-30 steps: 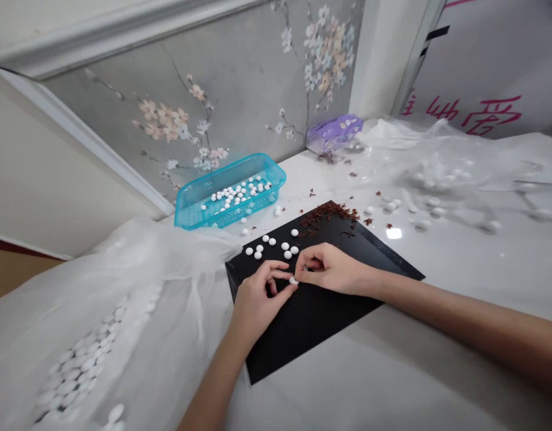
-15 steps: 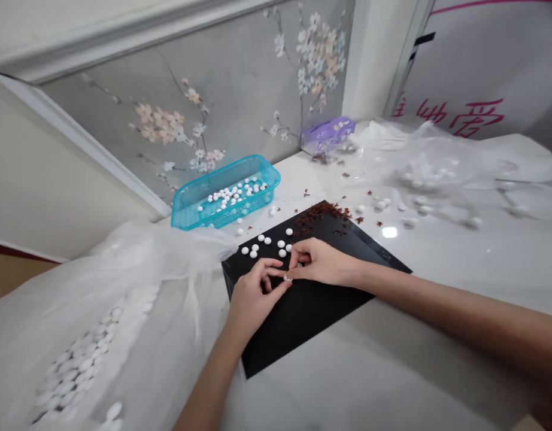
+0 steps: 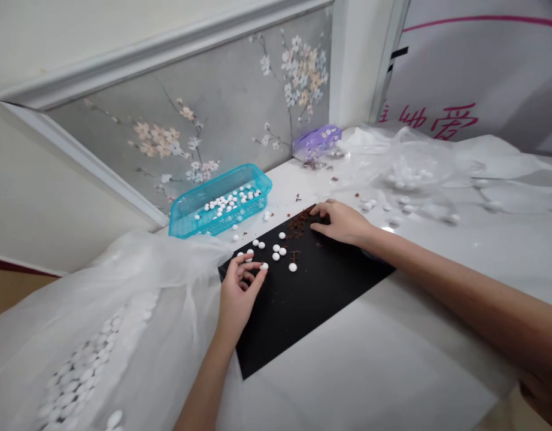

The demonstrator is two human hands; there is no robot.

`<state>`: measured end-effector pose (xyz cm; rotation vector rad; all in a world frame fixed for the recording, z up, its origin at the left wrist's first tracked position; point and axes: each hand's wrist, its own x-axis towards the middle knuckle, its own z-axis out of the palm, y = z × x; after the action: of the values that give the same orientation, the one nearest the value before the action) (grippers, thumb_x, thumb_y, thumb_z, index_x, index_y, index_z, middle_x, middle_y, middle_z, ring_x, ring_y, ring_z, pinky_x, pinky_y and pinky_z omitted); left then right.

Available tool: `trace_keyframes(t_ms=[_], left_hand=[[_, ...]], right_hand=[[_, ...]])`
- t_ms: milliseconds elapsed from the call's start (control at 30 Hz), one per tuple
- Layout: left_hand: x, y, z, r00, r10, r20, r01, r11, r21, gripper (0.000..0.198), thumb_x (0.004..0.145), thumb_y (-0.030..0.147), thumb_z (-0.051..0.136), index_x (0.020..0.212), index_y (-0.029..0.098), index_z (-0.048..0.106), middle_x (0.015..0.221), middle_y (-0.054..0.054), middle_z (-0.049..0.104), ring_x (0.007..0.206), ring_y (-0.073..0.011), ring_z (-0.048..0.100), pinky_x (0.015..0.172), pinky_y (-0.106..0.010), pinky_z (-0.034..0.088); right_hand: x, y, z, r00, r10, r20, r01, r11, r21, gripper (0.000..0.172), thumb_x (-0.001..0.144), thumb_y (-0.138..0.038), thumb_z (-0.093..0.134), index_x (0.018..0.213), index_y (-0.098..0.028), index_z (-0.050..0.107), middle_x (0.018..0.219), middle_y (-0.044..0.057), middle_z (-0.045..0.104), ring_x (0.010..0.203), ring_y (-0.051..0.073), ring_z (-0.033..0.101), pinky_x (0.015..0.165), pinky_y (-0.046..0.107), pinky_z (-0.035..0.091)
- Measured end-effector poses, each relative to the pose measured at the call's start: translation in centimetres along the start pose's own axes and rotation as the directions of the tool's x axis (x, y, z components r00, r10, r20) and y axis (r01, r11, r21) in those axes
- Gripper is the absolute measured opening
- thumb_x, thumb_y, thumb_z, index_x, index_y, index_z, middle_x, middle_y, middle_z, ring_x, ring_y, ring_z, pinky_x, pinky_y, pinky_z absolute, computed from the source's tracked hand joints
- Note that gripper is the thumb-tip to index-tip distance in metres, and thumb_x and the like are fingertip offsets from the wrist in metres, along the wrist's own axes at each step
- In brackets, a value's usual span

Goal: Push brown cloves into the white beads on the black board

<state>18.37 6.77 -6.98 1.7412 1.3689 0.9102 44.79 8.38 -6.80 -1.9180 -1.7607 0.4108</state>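
White tablets point(image 3: 293, 267) dot a black board point(image 3: 298, 311), some in a blue plastic basket point(image 3: 199, 229), many more in a clear plastic bag point(image 3: 177, 287); left hand point(image 3: 237, 293) loosely spread, fingertips by one tablet, right hand point(image 3: 341, 222) spread beside dark red flakes point(image 3: 299, 222).

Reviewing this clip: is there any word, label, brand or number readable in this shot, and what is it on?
The pink brush-style characters on the white panel at upper right: they look Chinese, the last perhaps "爱"; the others are too stylised and blurred to read with confidence.
The purple packet by the wall: white markings, too small to read.
No other text can be seen.
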Motion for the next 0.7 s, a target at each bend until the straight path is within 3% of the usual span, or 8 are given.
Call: trace_keyframes(t_ms=[133,400,600,700], left_hand=[[0.1,-0.1,-0.1,1.0,-0.009,-0.022,0.008,1.0,-0.007,0.037,0.075,0.034,0.063,0.106,0.018,0.05,0.096,-0.006,0.065,0.065,-0.0095,0.053,0.056,-0.021,0.042],[0.0,-0.4,0.0,0.997,-0.001,-0.082,0.015,0.985,0.171,0.03,0.076,0.032,0.06,0.101,0.018,0.052,0.098,-0.007,0.065,0.073,-0.0132,0.058,0.061,-0.025,0.045],[-0.1,0.0,-0.1,0.993,0.079,-0.083,-0.048,0.946,0.322,0.025,0.075,0.026,0.057,0.099,0.02,0.052,0.101,-0.005,0.063,0.069,-0.0129,0.058,0.059,-0.025,0.047],[-0.4,0.2,-0.2,0.982,0.132,-0.138,-0.069,0.918,0.39,0.024,0.077,0.026,0.055,0.1,0.02,0.053,0.09,-0.004,0.062,0.065,-0.0131,0.057,0.056,-0.025,0.046]], right_hand=[[-0.2,-0.1,0.3,1.0,-0.024,0.019,0.024,1.0,-0.01,0.02,0.077,-0.023,0.055,0.094,-0.019,0.063,0.096,0.007,0.06,0.079,0.018,0.056,0.063,0.027,0.038],[-0.5,-1.0,0.0,0.998,-0.057,-0.001,0.057,0.998,0.006,0.009,0.079,-0.021,0.051,0.081,-0.019,0.06,0.09,0.004,0.063,0.077,0.017,0.055,0.061,0.026,0.035],[-0.9,-2.1,-0.2,0.997,-0.059,0.045,0.05,0.981,0.189,0.009,0.079,-0.023,0.052,0.083,-0.018,0.06,0.067,0.001,0.061,0.06,0.013,0.053,0.057,0.025,0.037],[-1.0,-2.4,-0.3,0.998,-0.038,0.053,0.023,0.963,0.267,0.007,0.076,-0.022,0.058,0.078,-0.017,0.062,0.066,0.001,0.062,0.054,0.011,0.053,0.056,0.025,0.04]])
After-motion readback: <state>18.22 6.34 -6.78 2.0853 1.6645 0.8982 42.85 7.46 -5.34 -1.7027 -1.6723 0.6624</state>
